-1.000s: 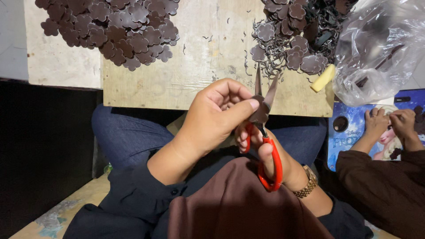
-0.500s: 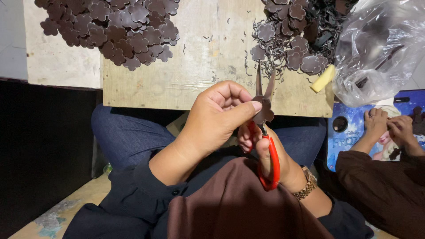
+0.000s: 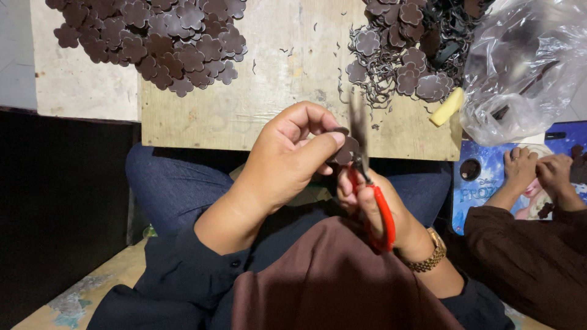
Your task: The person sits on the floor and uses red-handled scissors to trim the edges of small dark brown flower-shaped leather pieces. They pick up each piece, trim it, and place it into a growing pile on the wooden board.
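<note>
My left hand (image 3: 287, 162) pinches a small dark brown flower-shaped piece (image 3: 346, 150) between thumb and forefinger, just in front of the wooden board's (image 3: 281, 67) near edge. My right hand (image 3: 373, 205) grips red-handled scissors (image 3: 367, 177), blades pointing up and nearly closed against the piece's right edge. A gold-coloured watch sits on my right wrist. A heap of trimmed brown flower pieces (image 3: 159, 36) lies at the board's far left. A second heap (image 3: 403, 49), mixed with thin curled offcuts, lies at the far right.
A crumpled clear plastic bag (image 3: 526, 67) sits at the board's right end, beside a small yellow block (image 3: 447, 106). Another person's two hands (image 3: 538, 171) in brown sleeves work over a blue picture board at the right. My knees in blue trousers are under the board.
The scissor blades, spread apart a second ago, have come nearly together at the piece. My left hand has barely moved.
</note>
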